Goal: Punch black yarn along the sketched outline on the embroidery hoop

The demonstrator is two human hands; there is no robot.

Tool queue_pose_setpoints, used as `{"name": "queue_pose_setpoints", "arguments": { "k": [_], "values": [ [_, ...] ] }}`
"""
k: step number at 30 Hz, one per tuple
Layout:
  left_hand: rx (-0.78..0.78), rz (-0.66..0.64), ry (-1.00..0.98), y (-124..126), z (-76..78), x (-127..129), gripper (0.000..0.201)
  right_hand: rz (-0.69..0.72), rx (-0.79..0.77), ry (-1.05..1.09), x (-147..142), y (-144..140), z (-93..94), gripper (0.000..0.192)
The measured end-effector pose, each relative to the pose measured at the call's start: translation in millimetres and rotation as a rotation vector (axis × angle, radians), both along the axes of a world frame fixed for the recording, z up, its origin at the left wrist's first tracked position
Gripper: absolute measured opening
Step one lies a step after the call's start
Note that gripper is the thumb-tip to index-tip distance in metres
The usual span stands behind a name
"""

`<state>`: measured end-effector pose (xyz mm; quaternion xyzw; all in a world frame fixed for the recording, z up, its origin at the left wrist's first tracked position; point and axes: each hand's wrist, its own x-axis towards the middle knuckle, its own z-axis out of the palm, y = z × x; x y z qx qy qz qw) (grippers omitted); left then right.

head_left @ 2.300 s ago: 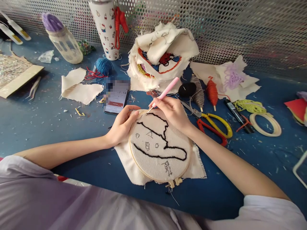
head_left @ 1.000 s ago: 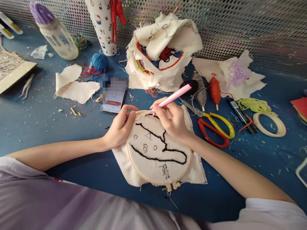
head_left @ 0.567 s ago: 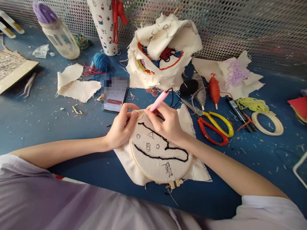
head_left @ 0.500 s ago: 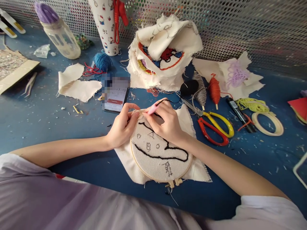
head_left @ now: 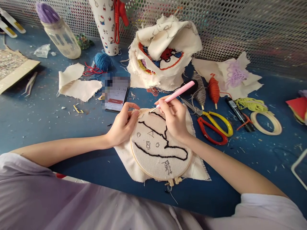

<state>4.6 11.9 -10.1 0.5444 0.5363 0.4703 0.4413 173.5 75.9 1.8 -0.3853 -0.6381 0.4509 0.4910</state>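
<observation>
The person wears a pale lilac short-sleeved top [head_left: 72,204], forearms and hands bare.

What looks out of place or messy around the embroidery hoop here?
Nothing is damaged, but the blue table is littered with thread snippets. A heap of frayed cloth pieces slumps behind the embroidery hoop. The left hand grips the hoop's rim; the right hand holds a pink punch needle.

table: blue top [head_left: 35,124], littered with thread scraps
6 o'clock: embroidery hoop [head_left: 160,145]
12 o'clock: fabric heap [head_left: 163,54]
3 o'clock: scissors [head_left: 213,126], tape ring [head_left: 266,123]
10 o'clock: phone [head_left: 116,95], blue yarn ball [head_left: 102,61]
</observation>
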Motion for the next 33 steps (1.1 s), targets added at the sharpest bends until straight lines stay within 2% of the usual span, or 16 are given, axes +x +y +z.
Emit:
{"name": "queue_pose_setpoints", "arguments": {
  "k": [5,9,16,21,24,28,30,33],
  "values": [
    [0.021,-0.001,0.004,-0.3,-0.1,0.2,0.007,-0.004,-0.024,0.052,-0.7,2.3,-0.3,0.016],
    [0.032,-0.008,0.007,-0.5,0.7,0.6,0.008,0.018,0.011,0.003,-0.3,0.4,-0.5,0.016],
    [-0.001,-0.002,0.030,-1.7,-1.4,0.2,0.007,0.119,0.303,-0.258,0.2,-3.7,2.1,0.013],
    [0.033,-0.005,0.011,-1.9,-1.2,0.3,0.006,0.225,0.384,-0.354,-1.9,-4.4,1.1,0.014],
    [0.032,-0.006,0.022,-1.5,0.9,0.4,0.005,0.229,0.291,-0.333,-1.8,-5.0,0.8,0.015],
    [0.024,-0.001,0.041,-0.9,2.7,0.6,0.004,0.114,0.076,-0.137,-0.2,-2.8,1.1,0.017],
    [0.022,-0.003,0.039,-0.6,3.2,0.8,0.004,0.055,0.022,-0.070,0.1,-1.0,1.0,0.018],
    [0.023,0.004,0.042,0.2,3.7,1.2,0.005,0.050,-0.002,-0.065,-0.6,0.1,1.2,0.020]
  ]
}}
